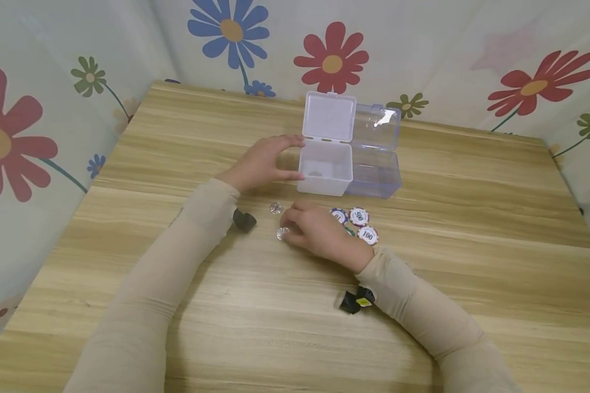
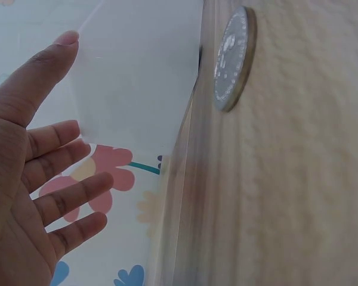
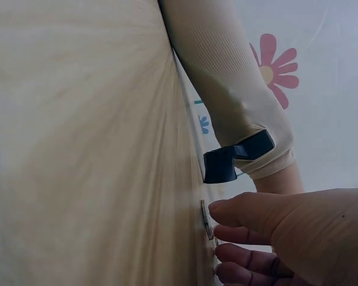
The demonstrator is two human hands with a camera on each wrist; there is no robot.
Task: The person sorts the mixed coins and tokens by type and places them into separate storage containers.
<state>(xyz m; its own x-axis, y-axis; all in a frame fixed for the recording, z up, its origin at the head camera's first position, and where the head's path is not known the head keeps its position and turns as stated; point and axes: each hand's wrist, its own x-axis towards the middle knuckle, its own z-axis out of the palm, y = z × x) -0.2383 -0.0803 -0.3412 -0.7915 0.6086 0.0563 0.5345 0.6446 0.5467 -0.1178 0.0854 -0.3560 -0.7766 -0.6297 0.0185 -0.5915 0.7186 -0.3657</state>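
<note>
A small white plastic box (image 1: 325, 186) stands with its lid up and a coin inside. My left hand (image 1: 261, 162) touches its left side, thumb at the front corner and fingertips at the back. In the left wrist view, the fingers of this hand (image 2: 24, 173) are spread, the outer ones off the white wall (image 2: 137, 77). My right hand (image 1: 319, 232) is low over the table, thumb and fingertips right at a silver coin (image 1: 281, 233) lying flat. Its thumb tip (image 3: 219, 208) is beside the coin's edge (image 3: 206, 220). Another silver coin (image 1: 276, 208) lies closer to the box.
Against the white box's right side stands a clear bluish box (image 1: 376, 173), lid raised. Several poker chips (image 1: 367, 235) lie to the right of my right hand, partly hidden by it. Flower-patterned curtains (image 1: 423, 33) border the wooden table (image 1: 255, 338).
</note>
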